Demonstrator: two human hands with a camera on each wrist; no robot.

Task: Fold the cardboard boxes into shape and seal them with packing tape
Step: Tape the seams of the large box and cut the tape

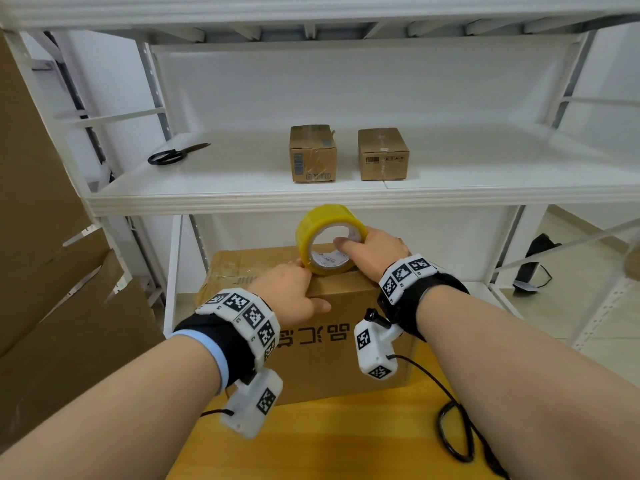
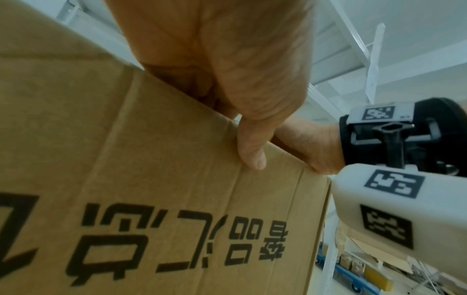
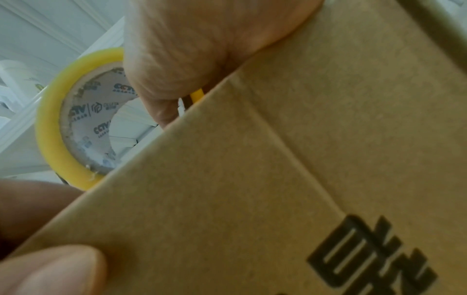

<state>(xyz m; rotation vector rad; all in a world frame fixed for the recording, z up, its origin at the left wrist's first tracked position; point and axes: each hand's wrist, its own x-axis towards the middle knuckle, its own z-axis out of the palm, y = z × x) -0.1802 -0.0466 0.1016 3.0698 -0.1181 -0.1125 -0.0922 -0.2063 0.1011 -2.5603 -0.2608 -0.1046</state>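
A brown cardboard box (image 1: 346,362) with black printed characters stands on the yellow table (image 1: 329,441). My left hand (image 1: 294,292) clamps its top front edge, fingers over the top and thumb (image 2: 252,153) pressed on the front face (image 2: 151,179). My right hand (image 1: 372,252) holds a yellow roll of packing tape (image 1: 329,237) upright on the box top, thumb inside the core. In the right wrist view the tape roll (image 3: 50,127) shows behind the box edge (image 3: 278,179), under my right hand (image 3: 189,49). Any loose tape end is hidden.
The white shelf (image 1: 242,199) just behind holds black scissors (image 1: 176,154) at the left and two small taped boxes (image 1: 312,153) (image 1: 383,154). Flat cardboard sheets (image 1: 52,306) lean at the left. A black cable (image 1: 457,434) loops on the table at the right.
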